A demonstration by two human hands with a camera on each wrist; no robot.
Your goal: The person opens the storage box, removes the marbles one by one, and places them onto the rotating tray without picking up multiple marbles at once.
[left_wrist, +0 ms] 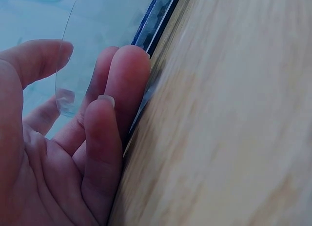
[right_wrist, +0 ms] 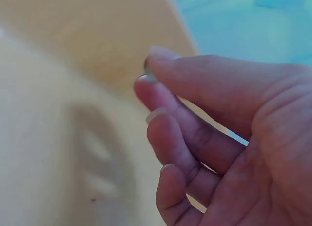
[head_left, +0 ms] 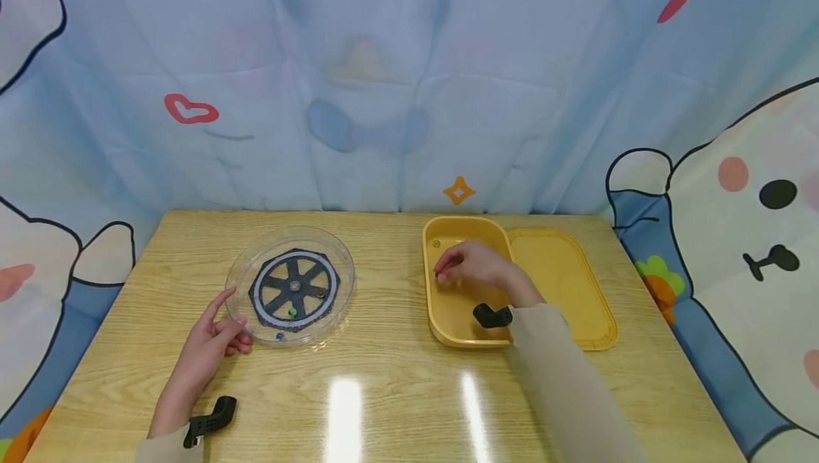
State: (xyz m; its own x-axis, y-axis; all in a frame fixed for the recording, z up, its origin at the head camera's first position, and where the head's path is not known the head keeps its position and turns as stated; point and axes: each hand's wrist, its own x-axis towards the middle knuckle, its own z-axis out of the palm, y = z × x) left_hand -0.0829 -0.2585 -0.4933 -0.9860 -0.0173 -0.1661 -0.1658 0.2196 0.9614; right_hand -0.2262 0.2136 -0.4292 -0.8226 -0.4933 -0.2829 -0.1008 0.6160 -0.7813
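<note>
My left hand (head_left: 207, 342) holds the near left rim of a clear round dish (head_left: 251, 255), thumb and fingers on either side of its wall in the left wrist view. Inside lies a dark wheel-like piece with spokes and a pale ring (head_left: 259, 310). A small green bead (head_left: 292, 312), a brown one (head_left: 321, 294) and a blue one (head_left: 280, 336) are in the dish. Over the yellow container (head_left: 448, 331), my right hand (head_left: 476, 264) pinches a tiny dark greenish piece (right_wrist: 147, 68) between thumb and index fingertip, mostly hidden by them.
One small yellow-green bead (head_left: 436, 243) lies in the container's far left corner. To the container's right, a flat yellow lid (head_left: 563, 278) rests on the wooden table (head_left: 390, 378). A patterned blue curtain (head_left: 384, 164) hangs behind the table's back edge.
</note>
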